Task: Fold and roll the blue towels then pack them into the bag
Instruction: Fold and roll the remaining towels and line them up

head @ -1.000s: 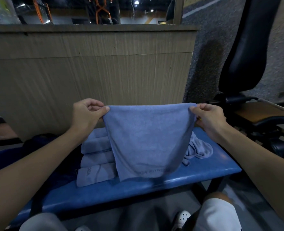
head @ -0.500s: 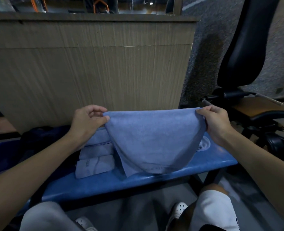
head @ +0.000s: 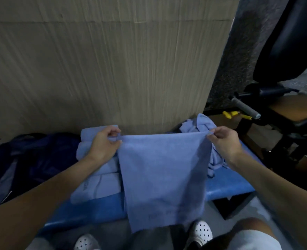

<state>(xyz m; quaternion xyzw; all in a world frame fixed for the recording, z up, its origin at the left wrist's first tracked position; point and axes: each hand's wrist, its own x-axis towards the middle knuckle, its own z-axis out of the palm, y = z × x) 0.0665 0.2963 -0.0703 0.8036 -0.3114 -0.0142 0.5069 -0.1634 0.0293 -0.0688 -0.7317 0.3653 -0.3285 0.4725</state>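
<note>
The left hand (head: 102, 145) and right hand (head: 224, 141) each pinch, fingers clamped, a top corner of the hanging light-blue cloth towel (head: 164, 179) above the glossy blue surface (head: 226, 184)

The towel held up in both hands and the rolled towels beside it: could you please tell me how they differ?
The held towel hangs flat, pinched at its top corners by the left hand and right hand; the rolled towels are compact bundles. The held towel drapes past the bench edge; the rolled towels lie on the bench in a row. Both are light blue.
</note>
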